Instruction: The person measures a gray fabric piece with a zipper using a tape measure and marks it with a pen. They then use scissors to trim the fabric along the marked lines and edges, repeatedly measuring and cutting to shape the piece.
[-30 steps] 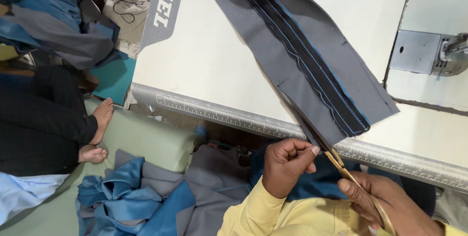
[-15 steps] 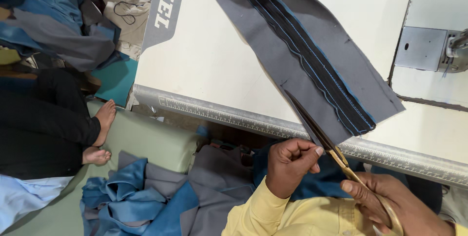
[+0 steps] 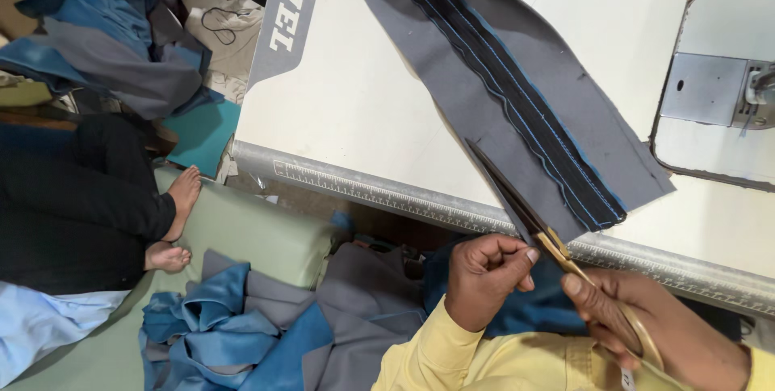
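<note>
Yellow sleeves fill the bottom edge, one on each arm. The right hand [image 3: 654, 330] has its grip closed through the brass handles of the scissors [image 3: 529, 217], though the loops are mostly hidden under the fingers and cut off by the frame. The left hand [image 3: 484, 274] is curled, its grip narrow, thumb and forefinger pinched just beside the scissor pivot; whether it holds a thread or cloth edge is too small to tell. The dark blades are slightly parted and point up and left onto the near end of the grey strip [image 3: 517, 92].

That strip lies on the white surface [image 3: 363, 108], running diagonally from its near edge to the top of the frame, with a black band and blue stitch lines down its middle. A ruler [image 3: 387, 193] with printed marks runs along the surface's near edge.

Below the surface, blue and grey cloth [image 3: 234, 330] is heaped on the floor. At left another person's bare feet [image 3: 173, 225] and dark clothing show; the rest of that person is cut off.

Further back, a grey label panel [image 3: 286, 24] with white lettering lies slanted at the surface's far left corner. At right sits a sewing machine bed [image 3: 718, 88], its metal plate partly out of frame.
</note>
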